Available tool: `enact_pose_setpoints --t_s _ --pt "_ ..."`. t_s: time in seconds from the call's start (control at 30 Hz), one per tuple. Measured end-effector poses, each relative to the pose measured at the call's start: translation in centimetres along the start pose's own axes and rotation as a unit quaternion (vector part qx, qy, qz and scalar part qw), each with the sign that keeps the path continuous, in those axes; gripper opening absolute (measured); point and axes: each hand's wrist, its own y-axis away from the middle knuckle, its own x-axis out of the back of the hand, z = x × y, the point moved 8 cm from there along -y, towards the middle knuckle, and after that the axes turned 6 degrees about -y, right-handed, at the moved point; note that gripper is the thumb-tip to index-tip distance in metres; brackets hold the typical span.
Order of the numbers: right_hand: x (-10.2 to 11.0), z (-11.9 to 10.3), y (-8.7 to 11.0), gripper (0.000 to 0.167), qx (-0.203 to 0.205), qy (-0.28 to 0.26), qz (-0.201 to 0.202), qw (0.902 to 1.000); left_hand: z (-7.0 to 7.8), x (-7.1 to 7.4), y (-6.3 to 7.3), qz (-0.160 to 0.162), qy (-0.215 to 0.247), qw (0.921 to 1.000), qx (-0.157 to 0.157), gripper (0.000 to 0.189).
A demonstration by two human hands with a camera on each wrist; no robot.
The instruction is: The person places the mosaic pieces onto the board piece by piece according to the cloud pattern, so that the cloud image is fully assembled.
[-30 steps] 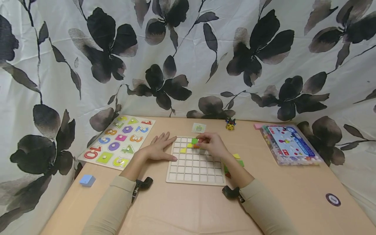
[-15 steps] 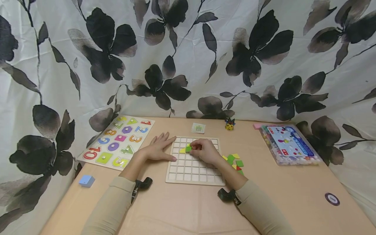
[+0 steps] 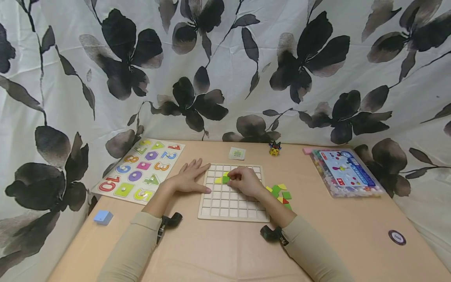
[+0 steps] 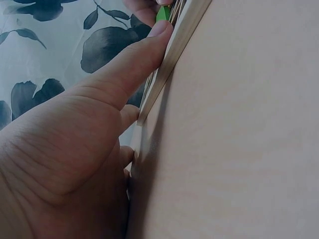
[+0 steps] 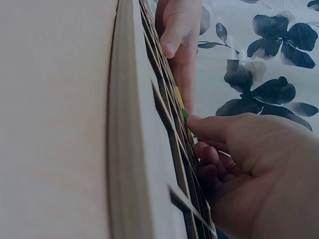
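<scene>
A white gridded board (image 3: 225, 212) with a wooden rim lies in front of me. My left hand (image 3: 188, 179) spreads its fingers beside the board's left edge; in the left wrist view its thumb (image 4: 144, 55) touches the rim. My right hand (image 3: 246, 182) is over the upper grid, pinching a green square tile (image 3: 226, 179) low at a cell. Left of that tile is a yellow tile (image 3: 218, 180), and another yellow piece (image 3: 226, 173) shows just behind. In the right wrist view, only an edge of the green tile (image 5: 185, 114) shows by the thumb. My right hand hides the cells beneath it.
Loose green, yellow and red tiles (image 3: 276, 191) lie right of the board, near my right forearm. Behind it are a small card (image 3: 237, 153) and a figurine (image 3: 275, 148). A number puzzle (image 3: 141, 172), blue block (image 3: 103, 217), plastic box (image 3: 347, 172) and round disc (image 3: 397, 237) lie around.
My right hand has moved left and nearer to me, bringing the green tile from the upper cells to beside the yellow tile. The loose tiles at right are less covered. My left hand stays put.
</scene>
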Motion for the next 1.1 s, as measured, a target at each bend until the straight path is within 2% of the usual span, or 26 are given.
enact_pose_setpoints --t_s 0.13,0.5,0.6,0.73,0.9,1.1 --pt "0.0 0.0 -0.1 0.023 0.005 0.004 -0.001 1.0 -0.2 0.0 -0.1 -0.005 -0.007 0.9999 0.009 0.112" --pt "-0.2 -0.2 0.0 0.025 0.014 0.02 -0.008 0.9997 0.2 0.3 0.1 -0.008 -0.015 0.9998 0.005 0.11" --pt "-0.1 -0.1 0.0 0.025 0.01 0.002 -0.007 0.9999 0.2 0.2 0.0 -0.007 -0.014 0.9999 0.002 0.111" --pt "0.4 0.0 0.0 0.025 0.001 -0.05 -0.005 0.9988 0.2 0.2 0.1 -0.012 -0.017 0.9997 0.009 0.111" --pt "1.6 -1.5 0.3 0.026 0.02 -0.083 -0.003 0.9963 0.1 0.1 0.2 -0.015 -0.019 0.9996 0.015 0.109" --pt "3.2 -3.2 1.2 0.023 0.03 -0.052 0.002 0.9982 0.4 0.3 0.3 -0.012 -0.018 0.9997 0.011 0.109"
